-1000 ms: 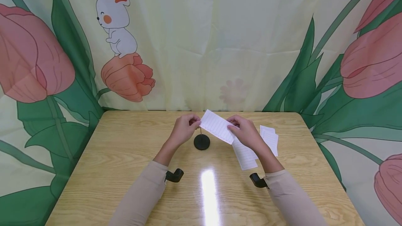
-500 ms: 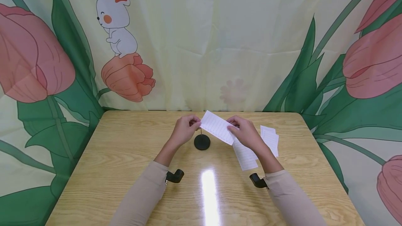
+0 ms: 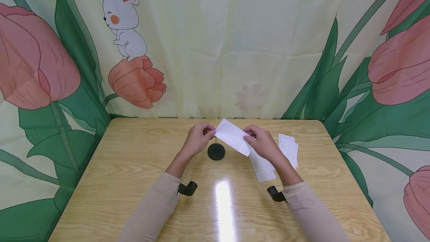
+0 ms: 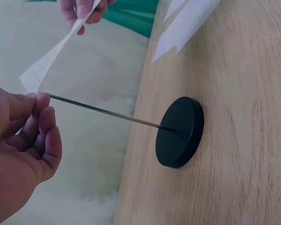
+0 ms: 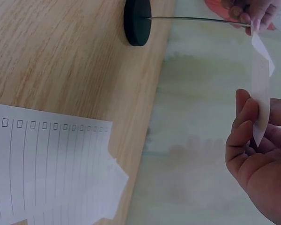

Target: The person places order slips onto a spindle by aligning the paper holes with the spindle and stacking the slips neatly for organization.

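A thin metal rod [image 4: 103, 110] rises from a round black base [image 3: 216, 152], forming a small stand on the table. My left hand [image 3: 197, 137] pinches the rod's top end between thumb and fingers; whatever caps the rod is hidden there. One end of a white lined slip of paper [image 3: 231, 136] meets those fingertips, though I cannot tell whether they grip it too. At the slip's other end, my right hand [image 3: 262, 141] holds it between thumb and fingers. In the right wrist view the slip [image 5: 261, 89] appears nearly edge-on and slightly bent, raised above the table.
Loose lined sheets [image 3: 263, 167] lie under and beside the right forearm, some overlapping. More slips [image 3: 288, 148] lie to its right. Checkbox rows show on a sheet [image 5: 51, 164] in the right wrist view. A printed curtain [image 3: 215, 47] hangs behind the wooden table [image 3: 134, 152].
Both hands and the slip hold almost the same place; the head view has shifted very slightly. The stand and the loose sheets stay put on the table.
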Demonstrator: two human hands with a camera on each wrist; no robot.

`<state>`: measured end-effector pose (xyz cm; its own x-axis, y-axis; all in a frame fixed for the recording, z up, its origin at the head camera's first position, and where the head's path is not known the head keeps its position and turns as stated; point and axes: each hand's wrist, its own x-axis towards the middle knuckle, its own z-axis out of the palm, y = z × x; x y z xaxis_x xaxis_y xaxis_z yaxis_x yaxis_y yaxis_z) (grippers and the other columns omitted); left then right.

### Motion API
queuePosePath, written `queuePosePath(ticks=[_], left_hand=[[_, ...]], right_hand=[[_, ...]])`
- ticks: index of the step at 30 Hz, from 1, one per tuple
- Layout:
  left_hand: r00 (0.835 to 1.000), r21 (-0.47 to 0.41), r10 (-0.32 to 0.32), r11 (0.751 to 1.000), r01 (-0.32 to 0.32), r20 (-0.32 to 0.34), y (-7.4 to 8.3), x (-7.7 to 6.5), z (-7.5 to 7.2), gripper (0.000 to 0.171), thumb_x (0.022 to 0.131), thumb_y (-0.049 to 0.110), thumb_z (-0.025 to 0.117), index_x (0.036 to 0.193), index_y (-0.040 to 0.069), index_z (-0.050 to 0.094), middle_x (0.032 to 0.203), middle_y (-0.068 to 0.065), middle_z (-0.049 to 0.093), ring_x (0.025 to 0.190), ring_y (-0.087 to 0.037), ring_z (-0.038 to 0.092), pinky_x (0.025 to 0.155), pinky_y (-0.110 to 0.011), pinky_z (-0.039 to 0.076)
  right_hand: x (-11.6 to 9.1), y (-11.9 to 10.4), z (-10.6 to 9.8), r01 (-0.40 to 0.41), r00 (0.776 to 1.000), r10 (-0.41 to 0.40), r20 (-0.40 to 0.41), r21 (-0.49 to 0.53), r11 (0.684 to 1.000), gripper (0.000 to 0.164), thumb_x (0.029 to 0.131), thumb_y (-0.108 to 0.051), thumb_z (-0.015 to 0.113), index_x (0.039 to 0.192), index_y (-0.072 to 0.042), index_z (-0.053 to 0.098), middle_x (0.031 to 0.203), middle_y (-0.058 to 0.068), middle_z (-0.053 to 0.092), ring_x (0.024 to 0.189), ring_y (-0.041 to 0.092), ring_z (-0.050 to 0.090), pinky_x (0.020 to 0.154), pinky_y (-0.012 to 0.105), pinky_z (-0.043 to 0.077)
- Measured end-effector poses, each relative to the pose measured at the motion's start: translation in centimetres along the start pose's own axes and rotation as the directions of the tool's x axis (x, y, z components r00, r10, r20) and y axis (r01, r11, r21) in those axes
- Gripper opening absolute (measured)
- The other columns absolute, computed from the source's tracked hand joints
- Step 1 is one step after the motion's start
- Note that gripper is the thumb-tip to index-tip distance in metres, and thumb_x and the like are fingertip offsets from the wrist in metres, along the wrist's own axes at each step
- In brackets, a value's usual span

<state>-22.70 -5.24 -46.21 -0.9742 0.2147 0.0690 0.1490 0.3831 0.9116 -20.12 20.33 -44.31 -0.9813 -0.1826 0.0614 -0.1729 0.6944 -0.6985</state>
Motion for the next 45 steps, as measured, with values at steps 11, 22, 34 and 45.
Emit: queuePosePath(ticks=[11,22,34,45], left_hand=[[1.0,-0.004,0.003,1.0,-0.003,0.001,0.2,-0.1,0.1,0.011,0.102,0.007,0.064,0.103,0.002,0.074,0.093,-0.01,0.071,0.092,-0.032,0.072,0.077,-0.033,0.059],[1.0,0.01,0.013,1.0,-0.013,0.022,0.0,0.0,0.4,0.011,0.101,0.005,0.064,0.102,0.0,0.074,0.093,-0.01,0.07,0.091,-0.034,0.071,0.074,-0.03,0.057],[0.998,0.022,-0.017,1.0,0.015,0.06,-1.5,0.1,0.8,0.01,0.1,0.002,0.064,0.098,-0.001,0.073,0.091,-0.014,0.071,0.084,-0.027,0.069,0.07,-0.028,0.054],[0.995,0.102,-0.035,0.994,0.026,0.096,-3.6,0.7,1.4,0.01,0.1,0.004,0.066,0.093,0.005,0.073,0.089,-0.006,0.068,0.08,-0.016,0.056,0.07,-0.027,0.049]], right_hand=[[-0.2,0.7,0.6,-0.021,0.999,0.021,0.033,0.008,1.0,0.023,0.101,-0.014,0.067,0.122,-0.004,0.068,0.104,0.011,0.073,0.101,0.028,0.07,0.087,0.046,0.056],[-0.5,1.2,0.9,-0.015,1.0,0.015,0.011,-0.005,1.0,0.023,0.101,-0.013,0.067,0.121,-0.004,0.068,0.104,0.011,0.073,0.1,0.027,0.07,0.086,0.044,0.056],[-1.2,2.1,2.4,-0.041,0.999,0.041,0.036,0.0,0.999,0.022,0.099,-0.014,0.069,0.119,-0.005,0.069,0.101,0.008,0.073,0.094,0.023,0.069,0.081,0.04,0.055],[-1.8,3.1,4.3,-0.083,0.994,0.083,0.077,-0.012,0.996,0.02,0.097,-0.014,0.072,0.116,-0.005,0.069,0.097,0.004,0.07,0.087,0.016,0.064,0.076,0.032,0.054]])
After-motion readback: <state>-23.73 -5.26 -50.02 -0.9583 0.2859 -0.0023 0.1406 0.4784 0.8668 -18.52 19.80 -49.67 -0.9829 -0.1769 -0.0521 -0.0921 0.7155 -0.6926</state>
